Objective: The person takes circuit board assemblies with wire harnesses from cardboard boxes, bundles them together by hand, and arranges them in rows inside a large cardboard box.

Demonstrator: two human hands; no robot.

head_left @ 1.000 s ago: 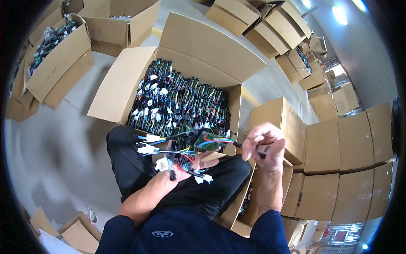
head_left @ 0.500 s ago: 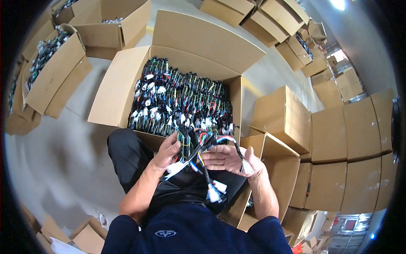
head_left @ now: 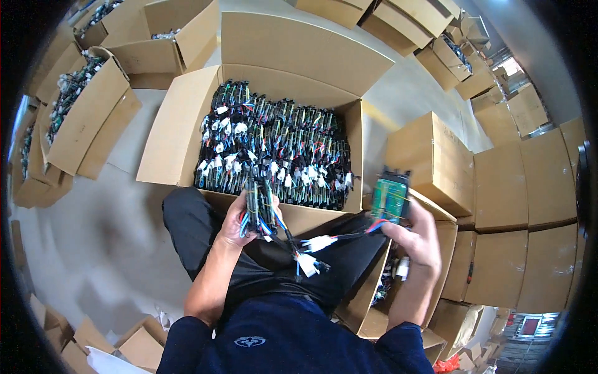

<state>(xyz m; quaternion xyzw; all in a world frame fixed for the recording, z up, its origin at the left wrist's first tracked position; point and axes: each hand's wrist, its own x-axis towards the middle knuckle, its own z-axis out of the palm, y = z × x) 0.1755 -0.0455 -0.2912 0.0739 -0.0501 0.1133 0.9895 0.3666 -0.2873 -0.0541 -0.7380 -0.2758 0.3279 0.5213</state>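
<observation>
My left hand [head_left: 233,225] is closed around a stack of dark-edged circuit boards [head_left: 254,202] with coloured wires, just in front of the large carton. My right hand [head_left: 422,243] grips a green circuit board [head_left: 390,198], slightly blurred, off to the right above the smaller carton. Red, blue and white wires run from that board toward a white connector [head_left: 319,243] between my hands. Another white connector [head_left: 307,264] dangles over my lap. Rows of packed wired boards [head_left: 274,143] fill the large open carton [head_left: 299,50] ahead of me.
Beside my right leg stands an open smaller carton [head_left: 443,274] with wired parts inside. A closed carton [head_left: 430,168] and a stack of cartons [head_left: 501,187] are at the right. Open cartons [head_left: 93,118] of wired parts stand at the left.
My right hand has gone from open beside the wires to holding a green board farther right and up. My left hand still holds boards, slightly farther left.
</observation>
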